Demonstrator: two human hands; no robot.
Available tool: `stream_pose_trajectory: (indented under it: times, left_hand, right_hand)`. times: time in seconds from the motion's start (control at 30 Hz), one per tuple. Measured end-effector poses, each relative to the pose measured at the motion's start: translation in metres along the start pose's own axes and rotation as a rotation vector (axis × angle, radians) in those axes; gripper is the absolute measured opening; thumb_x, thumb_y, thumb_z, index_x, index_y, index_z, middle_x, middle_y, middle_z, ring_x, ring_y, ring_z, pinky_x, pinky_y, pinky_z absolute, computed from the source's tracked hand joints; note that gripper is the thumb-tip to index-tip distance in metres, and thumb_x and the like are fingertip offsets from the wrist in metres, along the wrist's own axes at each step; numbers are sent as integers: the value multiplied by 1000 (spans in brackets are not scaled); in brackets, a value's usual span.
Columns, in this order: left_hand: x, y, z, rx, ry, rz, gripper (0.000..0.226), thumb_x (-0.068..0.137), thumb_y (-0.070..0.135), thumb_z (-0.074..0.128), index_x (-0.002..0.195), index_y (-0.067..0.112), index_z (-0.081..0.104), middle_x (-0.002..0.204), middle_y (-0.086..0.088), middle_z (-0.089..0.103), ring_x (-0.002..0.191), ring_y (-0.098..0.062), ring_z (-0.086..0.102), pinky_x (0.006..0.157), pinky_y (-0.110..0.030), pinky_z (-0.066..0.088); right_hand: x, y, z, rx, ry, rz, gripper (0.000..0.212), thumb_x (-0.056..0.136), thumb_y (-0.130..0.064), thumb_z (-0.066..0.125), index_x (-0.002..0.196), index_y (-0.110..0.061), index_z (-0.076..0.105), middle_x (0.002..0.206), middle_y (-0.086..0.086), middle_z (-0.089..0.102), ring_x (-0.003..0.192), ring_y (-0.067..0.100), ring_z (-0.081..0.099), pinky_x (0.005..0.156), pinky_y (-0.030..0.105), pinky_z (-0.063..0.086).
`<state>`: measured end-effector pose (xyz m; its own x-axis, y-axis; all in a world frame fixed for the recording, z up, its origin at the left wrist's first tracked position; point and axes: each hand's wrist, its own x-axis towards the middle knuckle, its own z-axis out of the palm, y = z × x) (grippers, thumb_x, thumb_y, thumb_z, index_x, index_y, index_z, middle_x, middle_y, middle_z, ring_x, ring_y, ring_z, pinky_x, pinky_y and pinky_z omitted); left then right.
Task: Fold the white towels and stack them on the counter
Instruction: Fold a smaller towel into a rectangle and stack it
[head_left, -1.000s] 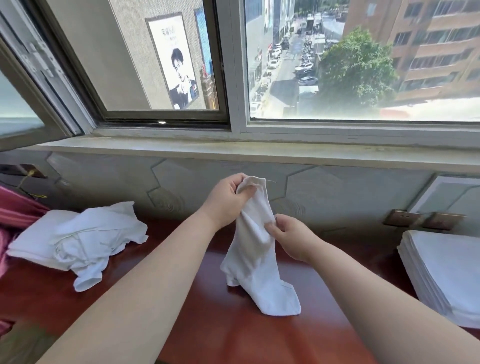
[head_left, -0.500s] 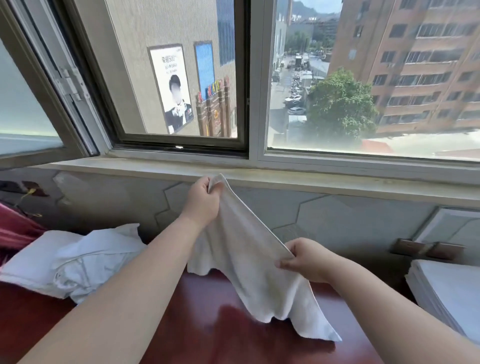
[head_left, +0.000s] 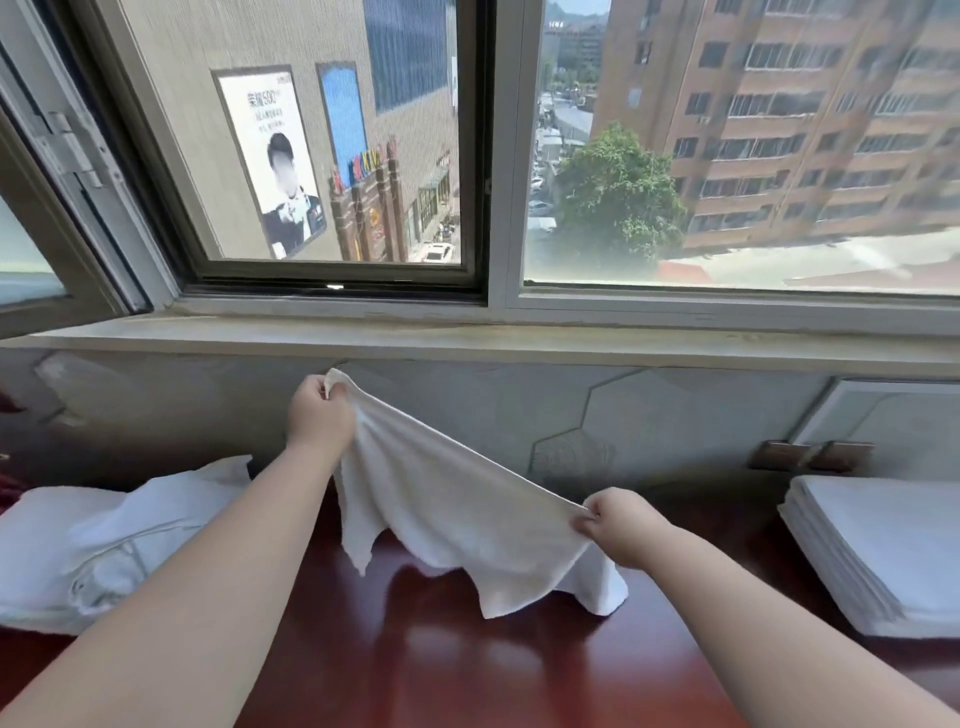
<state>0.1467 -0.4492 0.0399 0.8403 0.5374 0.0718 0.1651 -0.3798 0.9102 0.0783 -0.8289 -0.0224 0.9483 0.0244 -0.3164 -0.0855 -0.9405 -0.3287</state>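
A white towel (head_left: 447, 499) hangs spread out above the dark red counter (head_left: 441, 660). My left hand (head_left: 319, 413) pinches its upper left corner, raised near the wall. My right hand (head_left: 615, 525) pinches the opposite top corner, lower and to the right. The towel's top edge slopes down from left to right, and its loose lower edge touches the counter. A neat stack of folded white towels (head_left: 883, 551) lies at the right. A heap of unfolded white towels (head_left: 98, 540) lies at the left.
A tiled wall (head_left: 649, 421) rises just behind the counter, with a window sill (head_left: 519, 338) above it. Two wall sockets (head_left: 810, 454) sit beside the folded stack. A bit of dark red fabric (head_left: 8, 488) shows at the far left edge.
The towel was bunched between both hands. My left hand rose with one corner, my right hand slid out to the right along the edge, and the towel now hangs spread open.
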Motion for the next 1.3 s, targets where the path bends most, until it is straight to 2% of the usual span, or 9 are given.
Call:
stream_pose_trajectory:
  times: [0.17,0.37,0.5,0.6,0.67,0.73,1.07,1.2,1.3]
  left_hand:
    - [4,-33,-4,199,-151,-151,29,104,26,40,80,11,51,82,-8,56,73,-27,49,66,-36,36]
    - [-51,-32,28,211,-511,50,19,97,27,54,87,11,57,76,1,55,69,-18,49,63,-34,39]
    - [-90,-13,50,78,-899,172,35,95,36,59,126,50,52,59,16,51,56,-6,46,58,-20,44]
    - [-106,0,62,1,-1158,200,40,96,31,61,130,51,54,72,8,57,66,-11,48,65,-27,45]
    - [-111,4,68,36,-1142,247,8,95,35,62,87,37,63,70,10,54,64,-10,44,62,-31,40]
    - [-109,3,72,95,-1045,280,28,95,35,63,70,25,54,59,17,41,55,-6,35,53,-27,31]
    - [-77,-10,65,-57,-749,134,18,97,26,59,88,13,68,71,5,62,68,-11,52,70,-32,44]
    - [-68,-9,62,-118,-553,50,21,99,31,56,87,17,66,68,3,62,65,-14,54,68,-33,46]
    - [-65,-8,61,-84,-483,25,14,102,29,55,94,23,64,83,2,69,78,-18,62,72,-34,49]
  right_hand:
    - [-3,-4,1,138,123,62,28,95,-32,57,73,-15,55,67,0,58,68,22,57,60,32,44]
    - [-7,-46,-20,458,181,-75,43,95,-34,61,63,-19,35,53,-11,32,51,11,30,49,29,24]
    - [-12,-75,-32,385,89,-182,36,91,-39,65,66,-17,52,54,-10,42,48,6,35,44,20,27]
    - [-15,-88,-33,338,43,-277,35,90,-43,69,74,-13,61,57,-8,46,50,5,38,45,20,30]
    - [-16,-88,-34,331,47,-279,36,89,-46,72,77,-13,64,58,-8,48,50,4,40,46,19,31]
    - [-16,-80,-36,328,55,-237,37,88,-48,72,73,-16,61,57,-10,48,49,4,40,46,19,30]
    - [-23,-17,-14,310,-181,-15,37,88,-45,67,62,-23,54,55,-10,45,52,9,42,49,22,36]
    - [-22,-4,-1,175,-95,39,38,97,-40,60,69,-15,59,61,-3,51,56,14,45,54,28,35]
    - [-24,-6,-9,382,35,42,36,97,-37,62,69,-16,52,59,-3,46,50,13,39,50,26,31]
